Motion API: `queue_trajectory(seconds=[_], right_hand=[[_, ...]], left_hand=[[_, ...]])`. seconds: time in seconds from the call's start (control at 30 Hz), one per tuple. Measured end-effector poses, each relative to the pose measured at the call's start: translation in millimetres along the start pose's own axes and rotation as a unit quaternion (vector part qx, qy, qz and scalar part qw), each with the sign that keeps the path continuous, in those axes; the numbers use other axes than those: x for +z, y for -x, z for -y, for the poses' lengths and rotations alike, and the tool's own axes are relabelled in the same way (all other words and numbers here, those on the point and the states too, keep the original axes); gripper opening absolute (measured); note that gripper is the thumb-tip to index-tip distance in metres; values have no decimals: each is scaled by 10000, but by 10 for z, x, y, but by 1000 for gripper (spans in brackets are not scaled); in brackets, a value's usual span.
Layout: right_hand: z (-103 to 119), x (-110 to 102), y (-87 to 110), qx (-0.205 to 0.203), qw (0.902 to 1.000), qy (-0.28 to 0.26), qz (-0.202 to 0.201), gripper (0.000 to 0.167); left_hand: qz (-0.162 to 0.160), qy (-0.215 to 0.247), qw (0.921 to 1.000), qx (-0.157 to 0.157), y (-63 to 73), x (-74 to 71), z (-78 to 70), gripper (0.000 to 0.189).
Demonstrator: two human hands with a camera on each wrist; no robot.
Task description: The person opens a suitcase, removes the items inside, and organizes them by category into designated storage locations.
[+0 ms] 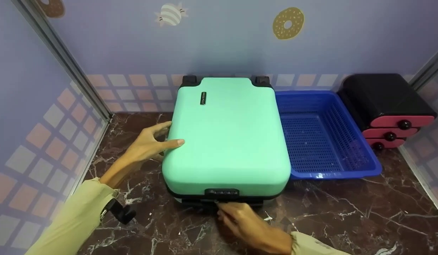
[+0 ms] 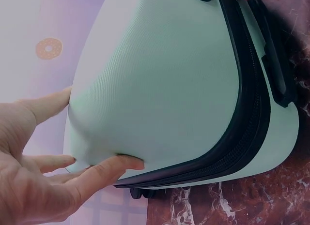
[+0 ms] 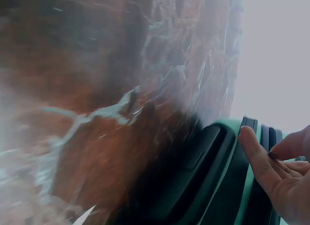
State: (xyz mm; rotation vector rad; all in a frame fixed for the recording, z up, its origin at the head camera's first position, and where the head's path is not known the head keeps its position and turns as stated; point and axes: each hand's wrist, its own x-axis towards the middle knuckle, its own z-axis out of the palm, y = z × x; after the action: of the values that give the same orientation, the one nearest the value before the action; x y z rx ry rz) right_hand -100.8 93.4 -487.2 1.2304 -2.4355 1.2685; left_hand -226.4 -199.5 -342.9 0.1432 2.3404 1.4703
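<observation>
- Mint-green suitcase (image 1: 228, 141) laid on its broad side on the marble counter (image 1: 346, 209), in the middle of the head view, in front of the patterned wall (image 1: 222, 42).
- Touches the suitcase's left side with the left hand (image 1: 148, 143), with thumb on the top face, other fingers at the side; spread and fairly straight, not clenched.
- Pinches a small pull (image 3: 272, 156) between the fingertips of the right hand (image 1: 245, 221), at the near edge, just beside the lock (image 1: 222, 193); mostly hidden by the fingers.
- Shows a dark zip (image 2: 256, 84) around the suitcase's edge in the left wrist view, with a black handle (image 2: 283, 92) beside it.
- Bears a small dark label (image 1: 203, 98) on the top face, toward the far left.
- To the suitcase's right, a blue basket (image 1: 332, 174); cannot tell whether touching it or just beside.
- Beyond the basket, a black drawer box (image 1: 388, 94) with three red fronts and round black knobs.
- Pale sleeves on both arms; a black clip (image 1: 120, 210) near the left wrist.
</observation>
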Motion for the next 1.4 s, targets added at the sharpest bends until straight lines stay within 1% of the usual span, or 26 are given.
queue_trajectory(seconds=[0.07, 0.2, 0.27, 0.37, 0.43, 0.53, 0.67, 0.83, 0.9, 0.97, 1.07, 1.1, 1.2, 1.23, 1.27, 1.33, 1.4], right_hand=[[38, 89, -85, 44, 9999, 49, 154, 31], [120, 268, -252, 20, 9986, 379, 359, 34], [149, 350, -328, -47, 9978, 526, 392, 34], [172, 451, -440, -87, 9977, 486, 456, 30], [180, 507, -511, -133, 9980, 431, 451, 23], [185, 571, -593, -173, 9984, 320, 426, 16], [193, 643, -652, -142, 9990, 253, 347, 16], [236, 729, -681, -385, 9961, 770, 192, 8], [256, 763, -694, -483, 9940, 975, 143, 8], [266, 784, -711, -481, 9938, 1000, 118, 9], [272, 750, -729, -365, 9935, 1059, 209, 7], [278, 714, -723, -308, 9929, 1110, 297, 10], [292, 556, -674, -158, 9907, 1197, 624, 27], [306, 488, -646, -142, 9902, 1191, 721, 31], [322, 411, -616, -186, 9901, 1169, 759, 35], [349, 247, -559, -444, 9917, 1009, 667, 35], [373, 71, -509, -965, 9896, 984, 401, 32]], left_hand=[[92, 127, 9999, -6, -19, -19, 2, 98], [256, 377, 9989, -64, -48, -68, 38, 98], [283, 414, 9987, -83, -50, -79, 58, 97], [285, 416, 9987, -60, -51, -76, 74, 96], [264, 385, 9989, -31, -53, -73, 82, 96], [245, 345, 9991, 5, -53, -70, 90, 96], [221, 345, 9991, 69, -43, -70, 117, 96], [247, 352, 9990, 81, -7, -56, 154, 94], [252, 346, 9991, 75, 12, -56, 176, 94], [239, 364, 9990, 71, 21, -58, 183, 94], [140, 359, 9992, 121, 19, -49, 168, 93], [99, 347, 9992, 156, 19, -38, 162, 92], [-177, 198, 9994, 241, 54, 37, 172, 87], [-297, 4, 9992, 268, 83, 66, 194, 84], [-410, -236, 9984, 307, 119, 93, 223, 80], [-617, -780, 9942, 414, 204, 132, 309, 71], [-695, -1266, 9885, 455, 297, 152, 434, 60]])
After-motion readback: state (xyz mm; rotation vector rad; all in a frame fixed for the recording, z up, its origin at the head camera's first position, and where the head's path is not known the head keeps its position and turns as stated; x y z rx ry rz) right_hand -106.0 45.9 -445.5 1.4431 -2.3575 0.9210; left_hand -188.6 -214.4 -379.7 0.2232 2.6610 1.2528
